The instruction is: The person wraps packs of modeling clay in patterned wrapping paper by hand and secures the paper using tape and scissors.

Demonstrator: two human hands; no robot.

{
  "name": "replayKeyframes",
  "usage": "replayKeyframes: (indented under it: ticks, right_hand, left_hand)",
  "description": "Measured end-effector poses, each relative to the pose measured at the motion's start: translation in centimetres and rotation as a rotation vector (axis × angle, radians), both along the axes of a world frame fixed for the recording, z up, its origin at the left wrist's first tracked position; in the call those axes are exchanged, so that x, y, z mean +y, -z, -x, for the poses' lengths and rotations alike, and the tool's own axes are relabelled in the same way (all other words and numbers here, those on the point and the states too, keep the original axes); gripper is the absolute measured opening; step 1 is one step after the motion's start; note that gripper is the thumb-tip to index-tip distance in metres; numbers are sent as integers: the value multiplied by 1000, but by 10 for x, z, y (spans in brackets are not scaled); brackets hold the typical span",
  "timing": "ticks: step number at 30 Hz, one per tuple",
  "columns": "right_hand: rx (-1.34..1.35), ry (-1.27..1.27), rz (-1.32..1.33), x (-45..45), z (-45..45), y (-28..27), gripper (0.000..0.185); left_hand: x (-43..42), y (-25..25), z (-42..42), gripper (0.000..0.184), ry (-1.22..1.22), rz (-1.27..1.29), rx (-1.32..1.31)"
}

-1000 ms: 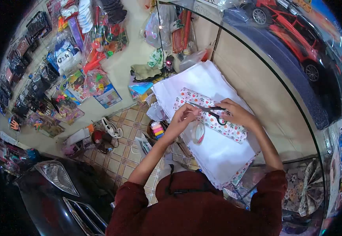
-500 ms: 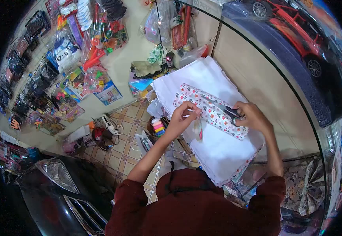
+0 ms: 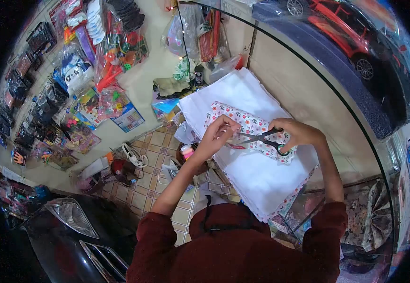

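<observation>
My right hand (image 3: 299, 135) grips the black handles of the scissors (image 3: 260, 137), whose blades are apart and point left toward my other hand. Pinched fingers of my left hand (image 3: 218, 135) hold the end of a thin clear strip of tape (image 3: 237, 145), close to the blade tips. Under both hands lies a long parcel in floral wrapping (image 3: 247, 121), white with red flowers. It rests on a stack of large white paper sheets (image 3: 249, 181).
A glass edge (image 3: 330, 85) curves along the right, with a boxed red toy car (image 3: 341, 30) beyond it. Packaged goods (image 3: 115, 56) hang on the left wall. A black vehicle front (image 3: 58, 245) stands lower left, above the tiled floor (image 3: 141, 191).
The scissors, closed and tucked in my right hand half a second ago, now have their blades spread and reach toward my left hand. The view has shifted slightly.
</observation>
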State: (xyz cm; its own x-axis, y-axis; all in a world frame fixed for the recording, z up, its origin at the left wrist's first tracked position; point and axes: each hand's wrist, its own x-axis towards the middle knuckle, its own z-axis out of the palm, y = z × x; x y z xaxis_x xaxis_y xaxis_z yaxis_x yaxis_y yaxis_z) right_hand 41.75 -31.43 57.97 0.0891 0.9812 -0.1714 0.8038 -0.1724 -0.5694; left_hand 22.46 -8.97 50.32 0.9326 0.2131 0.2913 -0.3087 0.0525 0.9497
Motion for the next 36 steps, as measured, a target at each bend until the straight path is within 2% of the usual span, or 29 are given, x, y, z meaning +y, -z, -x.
replayKeyframes:
  ticks: [6,9,12,18,27,30,33,36]
  right_hand:
    - [2,-48,21,20,-2,-4,68]
    - [-2,-105,-49,25,-6,2,68]
    - [17,-82,-38,26,-2,0,70]
    - [69,-49,5,27,6,-8,62]
    - [-19,-39,-43,23,8,-4,52]
    - [51,24,47,22,7,-5,52]
    - [-81,41,-36,16,10,-1,52]
    - [-35,69,6,15,8,2,51]
  left_hand:
    - [6,-5,-1,11,63,-62,47]
    - [7,-5,-5,12,80,-86,-29]
    - [10,-6,-6,14,111,-62,2]
    - [11,-12,-7,14,165,-6,87]
    - [8,-9,-15,12,247,-10,58]
    - [9,-7,-16,13,254,56,99]
    - [9,-6,-18,14,227,86,129]
    - [11,-1,-20,14,192,104,124]
